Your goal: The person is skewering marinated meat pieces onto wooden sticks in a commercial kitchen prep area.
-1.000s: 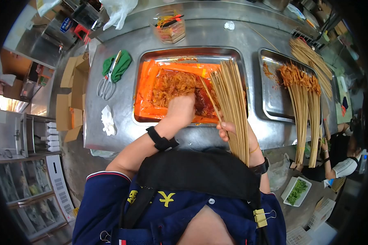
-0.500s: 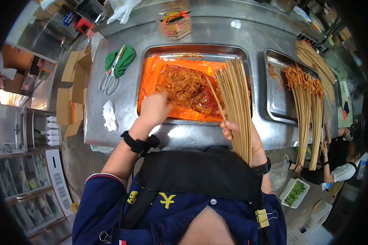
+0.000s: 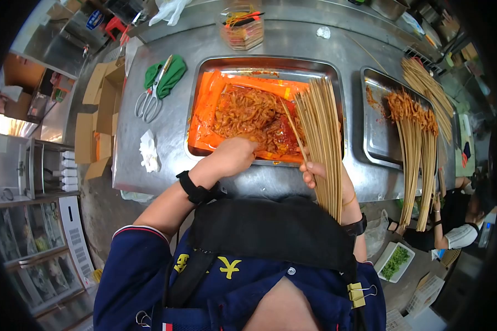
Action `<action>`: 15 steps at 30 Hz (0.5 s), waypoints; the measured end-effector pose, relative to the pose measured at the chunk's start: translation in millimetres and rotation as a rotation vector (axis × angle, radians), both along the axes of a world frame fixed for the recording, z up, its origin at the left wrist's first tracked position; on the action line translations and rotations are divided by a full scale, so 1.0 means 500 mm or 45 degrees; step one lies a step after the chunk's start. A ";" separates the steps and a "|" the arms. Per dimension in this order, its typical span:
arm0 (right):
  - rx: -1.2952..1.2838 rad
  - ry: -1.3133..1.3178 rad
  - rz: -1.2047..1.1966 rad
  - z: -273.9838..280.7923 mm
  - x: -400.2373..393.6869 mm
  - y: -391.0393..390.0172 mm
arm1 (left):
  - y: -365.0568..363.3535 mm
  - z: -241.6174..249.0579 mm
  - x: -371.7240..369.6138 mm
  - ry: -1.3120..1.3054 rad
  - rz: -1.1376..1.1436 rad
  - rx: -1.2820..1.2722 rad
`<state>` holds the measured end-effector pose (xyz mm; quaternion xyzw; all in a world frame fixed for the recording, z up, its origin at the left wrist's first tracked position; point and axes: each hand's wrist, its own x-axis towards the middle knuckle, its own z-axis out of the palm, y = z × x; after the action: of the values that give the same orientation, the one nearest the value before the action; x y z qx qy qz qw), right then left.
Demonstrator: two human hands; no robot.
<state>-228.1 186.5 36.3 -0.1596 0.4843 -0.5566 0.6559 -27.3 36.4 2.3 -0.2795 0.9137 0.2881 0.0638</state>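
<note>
A yellow mark shaped like the yen sign "¥" is showing on the front of the person's dark blue shirt (image 3: 226, 270), with part of another yellow mark beside it that is half hidden by a black strap and cannot be read. A blue sign (image 3: 98, 17) is sitting at the far left corner of the scene, but its white characters are coming out too small and blurred to read. Nothing else is carrying readable writing.

Scissors (image 3: 152, 94) lie left of the tray (image 3: 337, 83); skewers (image 3: 321, 138) rest across its right side
</note>
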 end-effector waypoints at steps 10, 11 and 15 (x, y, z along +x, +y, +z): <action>-0.021 -0.009 -0.001 -0.002 0.002 -0.003 | 0.016 0.015 0.003 0.263 0.268 -0.090; -0.013 -0.020 -0.004 -0.002 0.002 -0.002 | 0.017 0.013 0.005 0.324 0.229 -0.106; -0.014 -0.001 -0.002 -0.004 0.000 0.001 | 0.021 -0.015 -0.020 0.229 0.042 -0.021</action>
<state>-228.1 186.8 34.1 -0.1626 0.4810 -0.5599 0.6547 -37.5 46.7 -5.0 -0.2679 0.9133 0.3057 -0.0255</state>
